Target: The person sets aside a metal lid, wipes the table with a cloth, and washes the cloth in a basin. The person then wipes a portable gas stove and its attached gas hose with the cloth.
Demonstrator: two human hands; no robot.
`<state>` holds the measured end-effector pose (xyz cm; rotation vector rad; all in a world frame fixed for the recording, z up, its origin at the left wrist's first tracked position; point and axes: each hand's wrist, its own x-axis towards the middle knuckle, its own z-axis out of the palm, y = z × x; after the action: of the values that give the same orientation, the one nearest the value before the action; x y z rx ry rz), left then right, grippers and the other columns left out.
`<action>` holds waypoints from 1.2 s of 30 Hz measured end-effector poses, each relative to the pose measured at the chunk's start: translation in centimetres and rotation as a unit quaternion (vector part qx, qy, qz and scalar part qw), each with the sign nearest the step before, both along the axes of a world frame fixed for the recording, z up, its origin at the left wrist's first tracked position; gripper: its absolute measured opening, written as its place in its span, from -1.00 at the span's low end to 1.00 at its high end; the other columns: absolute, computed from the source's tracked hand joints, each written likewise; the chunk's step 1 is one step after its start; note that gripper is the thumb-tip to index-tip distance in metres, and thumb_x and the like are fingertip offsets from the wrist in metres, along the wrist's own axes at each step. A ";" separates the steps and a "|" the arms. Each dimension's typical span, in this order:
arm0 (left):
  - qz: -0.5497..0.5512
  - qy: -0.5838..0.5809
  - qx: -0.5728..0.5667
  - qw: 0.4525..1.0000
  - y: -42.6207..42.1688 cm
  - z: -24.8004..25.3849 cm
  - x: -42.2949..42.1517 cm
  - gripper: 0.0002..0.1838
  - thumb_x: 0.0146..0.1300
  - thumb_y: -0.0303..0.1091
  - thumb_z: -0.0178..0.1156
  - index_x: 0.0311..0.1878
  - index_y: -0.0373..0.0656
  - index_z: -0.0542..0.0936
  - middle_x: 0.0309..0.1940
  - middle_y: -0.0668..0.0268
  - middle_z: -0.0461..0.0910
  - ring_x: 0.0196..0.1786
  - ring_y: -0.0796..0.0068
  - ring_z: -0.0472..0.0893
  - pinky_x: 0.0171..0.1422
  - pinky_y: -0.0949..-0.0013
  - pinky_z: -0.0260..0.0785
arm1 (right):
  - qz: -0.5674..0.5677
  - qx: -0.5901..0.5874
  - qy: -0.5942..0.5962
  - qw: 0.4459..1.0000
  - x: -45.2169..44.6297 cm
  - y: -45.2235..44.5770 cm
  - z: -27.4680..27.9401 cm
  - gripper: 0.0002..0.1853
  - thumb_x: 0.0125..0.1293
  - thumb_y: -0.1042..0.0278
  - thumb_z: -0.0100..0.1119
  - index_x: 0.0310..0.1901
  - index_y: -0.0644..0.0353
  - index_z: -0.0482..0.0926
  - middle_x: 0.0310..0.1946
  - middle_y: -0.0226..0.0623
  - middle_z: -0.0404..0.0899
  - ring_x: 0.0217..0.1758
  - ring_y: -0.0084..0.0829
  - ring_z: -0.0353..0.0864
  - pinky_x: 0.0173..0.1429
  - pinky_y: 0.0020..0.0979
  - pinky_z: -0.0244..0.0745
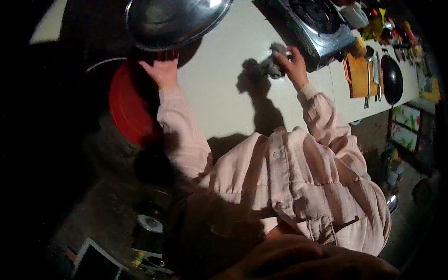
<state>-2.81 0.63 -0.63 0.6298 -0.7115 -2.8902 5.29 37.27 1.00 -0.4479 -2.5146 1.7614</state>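
Observation:
My left hand [164, 72] is palm up at the rim of a large, shiny metal basin [179, 25], with its thumb out to the side. Its fingers go under the basin's edge and are partly hidden there. The basin appears tilted and raised, casting a shadow on the white tabletop [219, 84]. On the other side, my right hand [295, 67] has its fingers closed around a crumpled grey rag [274, 63], just above the tabletop. Whether the rag touches the surface I cannot tell.
A red tub [130, 109] sits low beside the table's left edge. A gas stove [322, 32] stands close to my right hand. Further right are an orange-brown cutting board [358, 77], a knife [376, 74], a ladle [368, 77] and a black pan [392, 79]. Deep shadow covers the left.

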 end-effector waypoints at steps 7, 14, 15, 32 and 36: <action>-0.306 -0.034 -0.257 0.916 10.8 -0.4 6.0 -0.36 0.28 0.15 -0.08 0.17 -0.23 0.27 0.12 0.14 0.35 0.15 0.24 0.38 0.05 0.20 0.32 | 0.061 -0.195 -0.049 0.978 -5.6 -2.7 4.9 -0.49 0.06 0.01 0.33 -0.12 0.23 0.44 -0.33 -0.32 0.53 -0.37 -0.60 0.51 -0.37 -0.53 0.44; -0.356 -0.014 -0.216 0.909 16.3 1.2 3.6 -0.64 0.18 -0.35 0.19 0.01 -0.29 0.41 -0.10 0.19 0.52 -0.07 0.35 0.54 0.05 0.32 0.40 | 0.170 -0.255 -0.156 0.939 -2.7 -0.2 4.8 -0.66 0.24 0.23 0.16 0.01 0.15 0.43 -0.25 -0.51 0.48 -0.22 -0.66 0.47 -0.15 -0.56 0.42; -0.335 0.011 -0.249 0.909 16.0 1.2 3.1 -0.65 0.14 -0.41 0.22 -0.02 -0.29 0.43 -0.14 0.19 0.54 -0.11 0.36 0.56 0.00 0.33 0.42 | 0.183 -0.226 -0.153 0.944 -2.4 0.8 4.5 -0.64 0.24 0.25 0.15 0.04 0.15 0.42 -0.21 -0.48 0.50 -0.17 -0.64 0.49 -0.10 -0.54 0.44; -0.202 0.098 -0.811 0.540 13.3 -5.5 4.4 -0.50 0.25 -0.23 0.06 0.22 -0.22 0.30 0.19 -0.02 0.18 0.22 0.01 0.23 0.30 0.11 0.07 | 0.378 0.366 -0.044 0.849 3.0 2.2 1.4 -0.68 0.16 0.26 0.13 -0.01 0.00 0.51 0.10 -0.22 0.43 0.11 -0.19 0.45 0.03 -0.26 0.44; -0.156 0.116 -0.881 0.431 11.4 -4.6 5.5 -0.46 0.27 -0.18 0.00 0.25 -0.25 0.23 0.26 -0.03 0.13 0.33 -0.02 0.08 0.38 0.06 -0.07 | 0.424 0.409 0.203 0.782 2.5 -2.4 -0.8 -0.46 0.22 0.06 0.06 0.24 -0.10 0.27 0.32 -0.30 0.13 0.39 -0.23 0.08 0.34 -0.09 0.08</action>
<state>2.65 12.02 -5.27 -0.3033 -2.8770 -0.7020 7.82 34.85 0.19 1.1141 -2.9040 0.4729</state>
